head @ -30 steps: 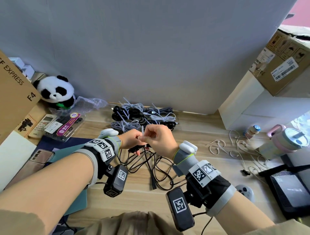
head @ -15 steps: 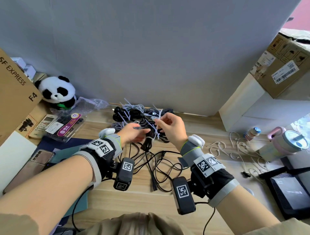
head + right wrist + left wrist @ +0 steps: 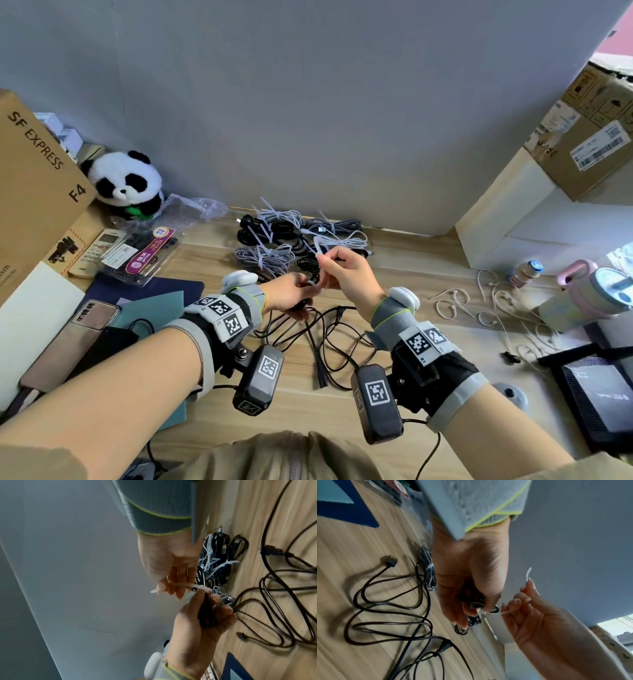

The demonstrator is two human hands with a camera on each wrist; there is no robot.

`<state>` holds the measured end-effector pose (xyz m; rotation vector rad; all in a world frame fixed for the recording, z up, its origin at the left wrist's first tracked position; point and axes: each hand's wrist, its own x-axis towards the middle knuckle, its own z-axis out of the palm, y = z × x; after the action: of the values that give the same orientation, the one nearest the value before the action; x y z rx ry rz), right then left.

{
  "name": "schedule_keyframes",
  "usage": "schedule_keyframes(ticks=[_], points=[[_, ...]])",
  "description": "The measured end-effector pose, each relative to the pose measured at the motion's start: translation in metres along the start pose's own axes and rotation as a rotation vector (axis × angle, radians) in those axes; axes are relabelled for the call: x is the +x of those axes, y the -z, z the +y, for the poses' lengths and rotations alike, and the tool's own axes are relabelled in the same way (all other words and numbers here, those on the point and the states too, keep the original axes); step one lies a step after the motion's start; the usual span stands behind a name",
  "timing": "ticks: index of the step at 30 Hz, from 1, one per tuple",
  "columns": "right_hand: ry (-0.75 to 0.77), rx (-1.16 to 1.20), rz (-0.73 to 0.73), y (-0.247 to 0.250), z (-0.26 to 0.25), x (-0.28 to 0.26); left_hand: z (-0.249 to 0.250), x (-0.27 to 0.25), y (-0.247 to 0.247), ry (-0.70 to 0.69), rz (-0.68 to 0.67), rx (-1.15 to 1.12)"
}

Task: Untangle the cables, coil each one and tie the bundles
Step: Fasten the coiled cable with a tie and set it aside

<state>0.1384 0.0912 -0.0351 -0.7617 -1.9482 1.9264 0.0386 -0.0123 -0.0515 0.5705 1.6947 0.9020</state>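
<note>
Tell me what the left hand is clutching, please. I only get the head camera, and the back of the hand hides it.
Observer: In the left wrist view, the left hand grips a coil of black cable, with its fingers curled round it.
Operator: And that white strip the other hand has?
Observer: From the right wrist view, the right hand pinches a white zip tie between thumb and fingers. The tie runs across to the coil, right at the left thumb.
</note>
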Motion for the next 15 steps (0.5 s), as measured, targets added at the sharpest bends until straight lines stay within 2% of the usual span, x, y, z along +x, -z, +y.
schedule_keyframes(ticks=[3, 8, 11, 15], points=[[0.002, 0.017, -0.016, -0.006, 0.003, -0.003, 0.001, 0.002, -0.001, -0.025, 0.048, 0.121], [0.066, -0.043, 0.046, -0.016, 0.000, -0.004, 0.016, 0.001, -0.011, -0.033, 0.159, 0.269], [0.070, -0.116, 0.049, -0.015, -0.005, 0.003, 0.020, 0.005, -0.010, -0.111, 0.193, 0.367], [0.086, -0.170, 0.052, -0.002, -0.011, 0.006, 0.018, 0.009, -0.003, -0.194, 0.193, 0.168]])
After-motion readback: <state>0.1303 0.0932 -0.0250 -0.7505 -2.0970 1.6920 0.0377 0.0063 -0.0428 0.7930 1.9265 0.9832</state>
